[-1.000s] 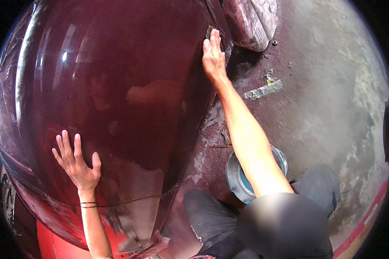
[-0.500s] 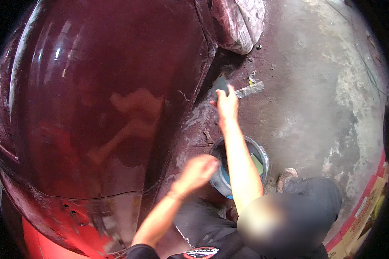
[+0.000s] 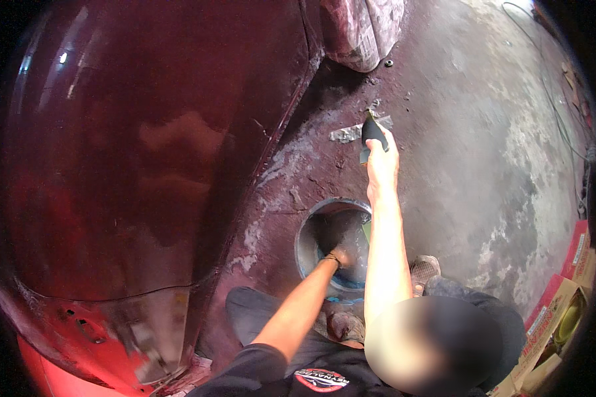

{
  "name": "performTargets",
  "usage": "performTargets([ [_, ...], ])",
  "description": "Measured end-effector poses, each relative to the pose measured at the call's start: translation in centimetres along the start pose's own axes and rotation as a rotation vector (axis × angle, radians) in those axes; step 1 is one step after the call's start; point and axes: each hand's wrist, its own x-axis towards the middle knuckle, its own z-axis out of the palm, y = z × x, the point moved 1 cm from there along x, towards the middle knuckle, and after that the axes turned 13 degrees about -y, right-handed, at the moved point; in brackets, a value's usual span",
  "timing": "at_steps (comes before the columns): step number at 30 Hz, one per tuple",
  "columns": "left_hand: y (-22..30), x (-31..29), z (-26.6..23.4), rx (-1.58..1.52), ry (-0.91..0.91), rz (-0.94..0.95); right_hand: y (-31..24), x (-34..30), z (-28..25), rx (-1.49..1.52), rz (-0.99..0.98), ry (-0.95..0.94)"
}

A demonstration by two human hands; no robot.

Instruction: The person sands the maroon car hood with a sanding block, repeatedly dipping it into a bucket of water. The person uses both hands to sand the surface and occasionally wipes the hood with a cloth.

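In front of me my right hand (image 3: 383, 164) is closed round a dark, folded piece of sandpaper (image 3: 375, 132), held above the floor with its pointed end away from me. My left hand (image 3: 342, 257) reaches down inside a grey bucket (image 3: 300, 239); its fingers are in shadow and cannot be made out. Part of a flat yellow-green piece (image 3: 366, 229) shows inside the bucket, next to my right forearm. To the left stands a glossy dark-red car panel (image 3: 139, 145), and neither hand touches it.
A plastic-covered wheel (image 3: 361, 36) is at the top. A crumpled tape strip (image 3: 344, 135) lies on the stained concrete floor (image 3: 457, 165), near a small round part (image 3: 389, 63). Cardboard boxes (image 3: 546, 314) line the lower right, and a dark cable (image 3: 555, 109) runs along the right.
My left hand has gone from beside the bucket down into it. My right hand, with the sandpaper, has moved right, away from the car panel. The view has shifted slightly.
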Motion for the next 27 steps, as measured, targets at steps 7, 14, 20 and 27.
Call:
performTargets([
  [7,16.3,-41.5,-19.9,0.302,1.098,0.561,0.5,1.7,8.4,0.066,-0.21,-0.049],
  [14,22.1,-64.7,-28.3,1.684,1.315,-0.371,2.0,-2.3,23.7,-0.162,-0.54,-0.219],
  [20,20.2,-66.2,-28.0,1.797,1.125,-0.614,3.3,-2.6,26.5,-0.36,-0.593,-0.183],
  [27,20.2,-64.9,-28.2,1.754,1.212,-0.567,-3.5,9.5,24.3,-0.37,-0.692,-0.067],
])
